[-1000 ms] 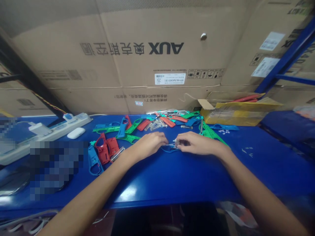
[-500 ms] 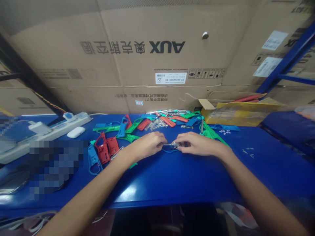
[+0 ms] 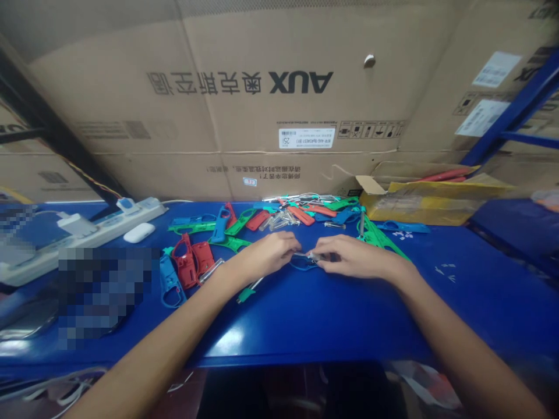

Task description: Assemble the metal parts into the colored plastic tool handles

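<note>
My left hand (image 3: 277, 253) is closed in a pinch beside a blue plastic shell with a loop (image 3: 302, 267) on the table. Whatever it grips is too small to make out. From the other side my right hand (image 3: 343, 256) pinches a small pale, shiny piece (image 3: 313, 256) over the shell; its kind is unclear. Partly under my left forearm lies a thin metal rod with a teal end (image 3: 247, 294). Beyond my hands are clear tube-like parts (image 3: 283, 220) and orange plastic handles (image 3: 301, 215).
Red shells (image 3: 185, 266), blue shells (image 3: 170, 280) and green shells (image 3: 384, 240) lie around my hands. A yellow-taped carton (image 3: 419, 203) stands at back right, a white power strip (image 3: 105, 233) at left. Small white bits (image 3: 445, 271) lie right. Cardboard (image 3: 244, 46) walls the back.
The view has shifted slightly. My left hand has edged a little toward my right, and the teal-ended rod beneath my left forearm shows more. The right hand keeps its pinch over the blue shell.
</note>
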A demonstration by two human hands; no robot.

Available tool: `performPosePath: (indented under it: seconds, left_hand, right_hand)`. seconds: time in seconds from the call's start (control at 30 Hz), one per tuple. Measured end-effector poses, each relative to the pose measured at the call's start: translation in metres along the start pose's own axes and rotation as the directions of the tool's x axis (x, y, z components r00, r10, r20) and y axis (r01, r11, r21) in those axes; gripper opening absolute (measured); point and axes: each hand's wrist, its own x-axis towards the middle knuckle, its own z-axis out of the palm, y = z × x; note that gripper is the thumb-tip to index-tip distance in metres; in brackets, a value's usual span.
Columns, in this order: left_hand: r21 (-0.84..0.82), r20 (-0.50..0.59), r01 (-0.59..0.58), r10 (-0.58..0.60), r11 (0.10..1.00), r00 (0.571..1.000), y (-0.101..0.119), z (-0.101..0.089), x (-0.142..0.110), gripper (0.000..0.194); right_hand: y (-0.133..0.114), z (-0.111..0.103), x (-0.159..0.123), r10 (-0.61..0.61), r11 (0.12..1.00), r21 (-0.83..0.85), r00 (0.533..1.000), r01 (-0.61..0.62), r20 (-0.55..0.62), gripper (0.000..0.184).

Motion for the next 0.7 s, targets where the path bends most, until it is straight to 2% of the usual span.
performPosePath:
  seconds: [0.2, 0.47, 0.57, 0.7]
  left_hand:
    - [-0.009, -0.035, 0.023, -0.023, 1.0, 0.999, 0.001, 0.005, 0.0, 0.024]
    - [-0.099, -0.13, 0.107, -0.119, 0.989, 0.984, 0.002, 0.01, 0.0, 0.025]
    - [-0.123, -0.119, 0.095, -0.11, 0.988, 0.987, 0.001, 0.009, 0.0, 0.022]
    - [-0.163, -0.042, 0.105, -0.113, 0.981, 0.993, -0.002, 0.007, -0.001, 0.012]
  right_hand:
    - [-0.002, 0.0, 0.0, 0.02, 1.0, -0.021, 1.0, -0.02, -0.001, 0.026]
    - [-0.002, 0.004, -0.001, 0.023, 0.998, -0.052, 1.0, -0.024, -0.012, 0.03]
    - [-0.003, 0.004, 0.0, 0.023, 0.999, -0.049, 1.0, -0.024, -0.02, 0.029]
    - [-0.005, 0.003, 0.0, 0.048, 0.998, -0.048, 0.999, -0.049, -0.022, 0.033]
